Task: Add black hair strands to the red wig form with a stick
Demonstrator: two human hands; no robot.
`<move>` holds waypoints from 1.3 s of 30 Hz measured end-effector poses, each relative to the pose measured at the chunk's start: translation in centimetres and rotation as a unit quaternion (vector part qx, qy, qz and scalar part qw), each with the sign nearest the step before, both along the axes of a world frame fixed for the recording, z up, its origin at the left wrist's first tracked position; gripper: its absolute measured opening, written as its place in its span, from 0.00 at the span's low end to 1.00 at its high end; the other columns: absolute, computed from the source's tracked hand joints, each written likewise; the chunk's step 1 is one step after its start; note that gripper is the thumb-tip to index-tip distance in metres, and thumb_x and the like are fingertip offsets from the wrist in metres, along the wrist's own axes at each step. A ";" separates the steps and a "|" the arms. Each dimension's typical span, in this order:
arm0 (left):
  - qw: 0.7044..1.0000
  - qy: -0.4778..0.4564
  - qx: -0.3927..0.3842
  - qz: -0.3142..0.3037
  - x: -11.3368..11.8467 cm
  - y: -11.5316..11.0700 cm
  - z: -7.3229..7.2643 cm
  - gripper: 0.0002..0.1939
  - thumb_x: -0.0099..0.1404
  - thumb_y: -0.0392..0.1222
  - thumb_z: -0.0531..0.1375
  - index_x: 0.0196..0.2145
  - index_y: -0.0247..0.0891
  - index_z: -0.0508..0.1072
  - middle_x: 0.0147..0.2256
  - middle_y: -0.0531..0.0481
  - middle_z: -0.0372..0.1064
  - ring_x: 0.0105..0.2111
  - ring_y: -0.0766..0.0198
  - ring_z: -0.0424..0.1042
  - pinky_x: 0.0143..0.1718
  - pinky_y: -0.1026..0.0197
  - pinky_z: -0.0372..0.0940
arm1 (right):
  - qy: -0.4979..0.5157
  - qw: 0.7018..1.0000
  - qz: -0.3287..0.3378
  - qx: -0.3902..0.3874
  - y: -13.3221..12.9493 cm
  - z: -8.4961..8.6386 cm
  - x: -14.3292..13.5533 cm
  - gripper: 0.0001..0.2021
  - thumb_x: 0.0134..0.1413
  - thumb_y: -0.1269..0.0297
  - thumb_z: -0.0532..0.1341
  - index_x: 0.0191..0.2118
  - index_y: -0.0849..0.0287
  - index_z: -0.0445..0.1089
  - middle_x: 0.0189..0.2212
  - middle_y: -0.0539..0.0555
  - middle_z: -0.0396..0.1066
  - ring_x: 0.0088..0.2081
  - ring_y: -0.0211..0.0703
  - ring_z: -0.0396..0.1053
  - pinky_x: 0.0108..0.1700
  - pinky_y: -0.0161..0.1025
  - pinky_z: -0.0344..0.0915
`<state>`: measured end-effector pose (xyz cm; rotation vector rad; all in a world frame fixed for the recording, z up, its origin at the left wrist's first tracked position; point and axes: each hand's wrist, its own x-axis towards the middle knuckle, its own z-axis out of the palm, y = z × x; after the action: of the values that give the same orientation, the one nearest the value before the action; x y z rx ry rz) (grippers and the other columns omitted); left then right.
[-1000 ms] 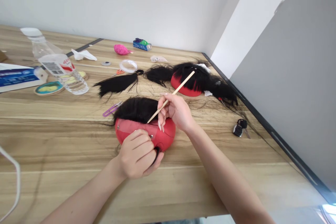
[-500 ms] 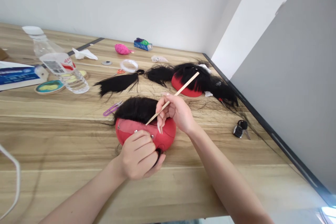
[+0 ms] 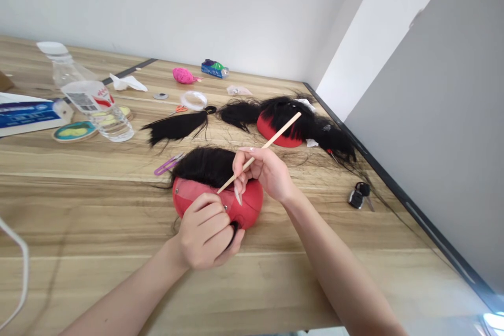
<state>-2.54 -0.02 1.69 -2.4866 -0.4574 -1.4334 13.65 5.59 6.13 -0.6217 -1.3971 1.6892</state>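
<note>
A red dome-shaped wig block (image 3: 246, 202) lies on the table, with black hair (image 3: 207, 164) over its far side. Sheer mesh (image 3: 192, 190) covers part of its near side, held by several small metal pins. My left hand (image 3: 208, 233) is closed against the near side of the block, a lock of black hair (image 3: 233, 231) looped between its fingers and thumb. In my right hand (image 3: 262, 170), a slim pale wooden stick (image 3: 280, 130) is held like a pen. Its lower tip meets the mesh beside my left knuckles; whether a hook sits there is too small to tell.
Behind stands a second red block (image 3: 281, 139) with black hair. A tied black hair bundle (image 3: 177, 125), purple thread snips (image 3: 167, 165) and a clear bottle (image 3: 92, 94) are to the left. Keys (image 3: 359, 195) lie on the right. A white cable (image 3: 23, 268) curves at the left edge.
The stick's lower tip and my right hand have shifted slightly down toward my left knuckles. My left hand has edged a little left, still gripping the hair.
</note>
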 end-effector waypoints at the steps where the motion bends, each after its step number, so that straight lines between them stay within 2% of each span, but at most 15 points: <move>1: 1.000 -0.001 0.000 -0.002 0.0 0.0 0.0 0.12 0.57 0.27 0.58 0.20 0.38 0.61 0.17 0.54 0.63 0.21 0.67 0.60 0.28 0.57 0.65 | -0.003 1.000 0.000 -0.006 0.1 0.0 0.0 0.20 0.54 0.51 0.50 0.22 0.60 0.66 0.14 0.49 0.62 0.18 0.38 0.67 0.20 0.32 0.64; 8: 1.000 0.000 -0.011 -0.012 0.1 0.1 0.1 0.12 0.56 0.27 0.58 0.20 0.38 0.61 0.17 0.54 0.63 0.21 0.67 0.59 0.27 0.58 0.64 | -0.015 0.999 -0.034 -0.020 0.4 -0.4 -0.1 0.24 0.59 0.45 0.50 0.25 0.60 0.66 0.14 0.46 0.61 0.16 0.35 0.66 0.17 0.30 0.63; 15: 1.000 0.010 -0.011 0.002 0.0 0.0 0.1 0.13 0.58 0.28 0.57 0.20 0.38 0.61 0.18 0.54 0.62 0.22 0.67 0.59 0.29 0.58 0.65 | -0.041 0.996 -0.074 -0.030 0.5 -0.4 -0.4 0.29 0.58 0.38 0.50 0.29 0.61 0.70 0.12 0.45 0.60 0.13 0.34 0.63 0.14 0.29 0.60; 31: 1.000 0.004 -0.002 0.001 0.0 0.2 -0.3 0.13 0.55 0.27 0.60 0.18 0.36 0.62 0.17 0.52 0.62 0.23 0.66 0.58 0.28 0.57 0.64 | -0.025 0.995 -0.094 -0.011 0.5 -0.5 -0.1 0.28 0.59 0.40 0.51 0.22 0.60 0.68 0.11 0.45 0.60 0.12 0.33 0.64 0.13 0.28 0.59; 39: 1.000 0.002 -0.011 -0.007 0.1 0.3 -0.3 0.13 0.56 0.27 0.60 0.19 0.36 0.63 0.18 0.53 0.62 0.23 0.67 0.57 0.28 0.58 0.63 | -0.018 0.995 -0.100 -0.010 0.8 -0.7 0.1 0.26 0.59 0.43 0.53 0.23 0.61 0.69 0.12 0.45 0.61 0.12 0.33 0.64 0.14 0.29 0.60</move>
<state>-2.39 0.26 1.39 -2.5135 -0.4587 -1.4362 13.72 6.40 5.40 -0.7798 -1.2984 1.5401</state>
